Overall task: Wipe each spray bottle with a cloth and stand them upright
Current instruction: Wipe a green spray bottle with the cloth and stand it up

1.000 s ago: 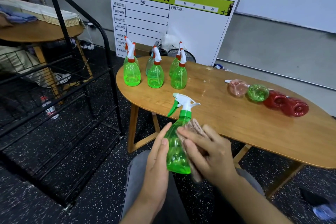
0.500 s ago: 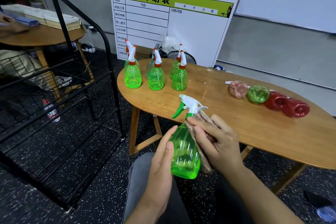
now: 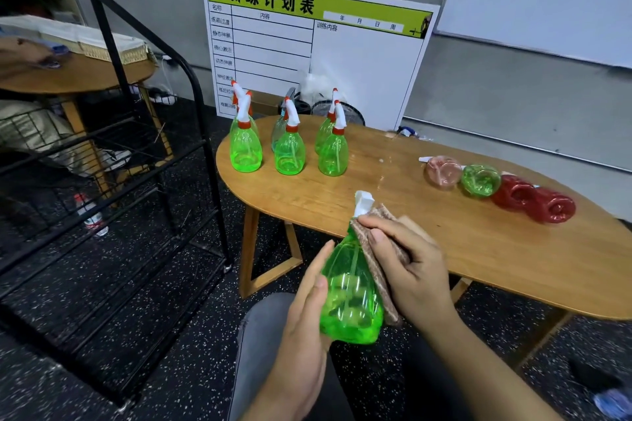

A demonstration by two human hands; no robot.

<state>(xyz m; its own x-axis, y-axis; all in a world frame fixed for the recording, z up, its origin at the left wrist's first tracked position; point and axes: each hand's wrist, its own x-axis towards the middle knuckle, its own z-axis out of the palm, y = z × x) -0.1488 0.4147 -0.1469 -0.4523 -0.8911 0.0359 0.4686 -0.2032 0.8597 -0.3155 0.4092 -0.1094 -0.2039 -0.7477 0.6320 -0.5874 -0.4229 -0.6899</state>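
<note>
Above the person's lap, the green spray bottle has turned since a second ago, so its green trigger no longer shows and the brown cloth has climbed to the neck. Left hand cradles the seemingly empty body with straight fingers; right hand curls over the cloth. Six bottles stand on the wooden table; four bottles lie there.

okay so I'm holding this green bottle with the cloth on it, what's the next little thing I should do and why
Probably draw the brown cloth down the clear green spray bottle toward its base. Your right hand presses the cloth up near the neck, just under the white nozzle, while your left hand steadies the body, so the lower part looks unwiped.
</note>
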